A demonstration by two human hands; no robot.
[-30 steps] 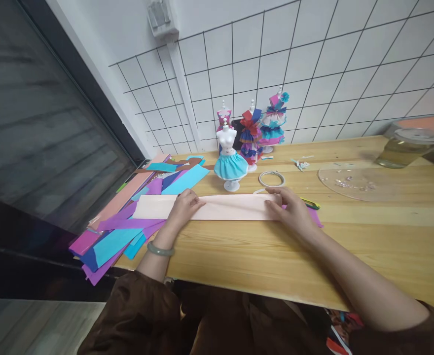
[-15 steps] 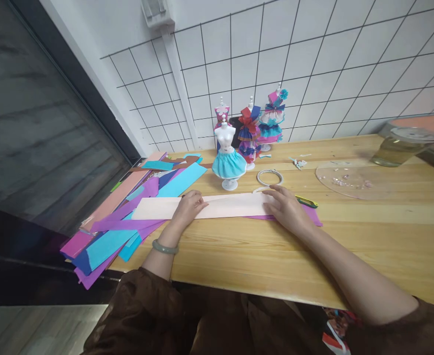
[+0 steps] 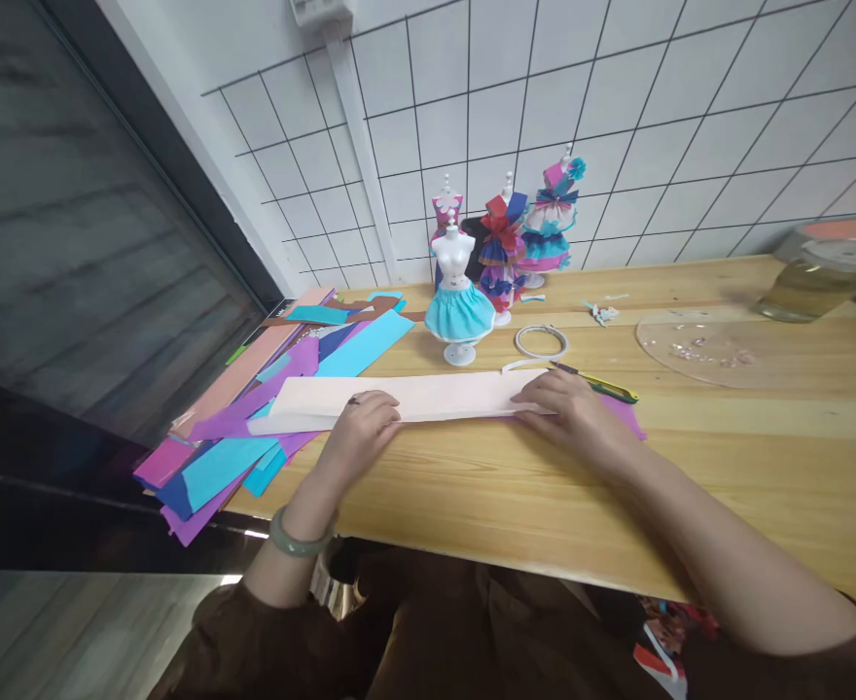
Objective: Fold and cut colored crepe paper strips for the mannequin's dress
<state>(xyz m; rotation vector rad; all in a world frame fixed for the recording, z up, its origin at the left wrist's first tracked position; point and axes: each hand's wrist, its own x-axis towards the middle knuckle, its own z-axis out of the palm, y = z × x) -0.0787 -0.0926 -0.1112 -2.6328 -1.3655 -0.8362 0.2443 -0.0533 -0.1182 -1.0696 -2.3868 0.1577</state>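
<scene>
Pale pink strip (image 3: 457,394): long, flat-sided and matt, its colour close to cream, with no print or marking visible. It lies lengthwise across the counter (image 3: 501,496), near its front edge, just in front of the mannequin in a turquoise skirt (image 3: 460,309). The near edge is turned up in a narrow, whiter band, clearest at the left end, where the strip overlaps the pile of coloured strips (image 3: 228,472). The far edge runs nearly straight. The left hand (image 3: 362,428) is closed on the near edge, fingers bunched, left of the middle. The right hand (image 3: 555,403) grips the strip near its right end, thumb on the near side, fingers over the top; that end is partly hidden. A purple piece (image 3: 624,416) shows beyond the right hand, beside the yellow cutter (image 3: 603,385).
</scene>
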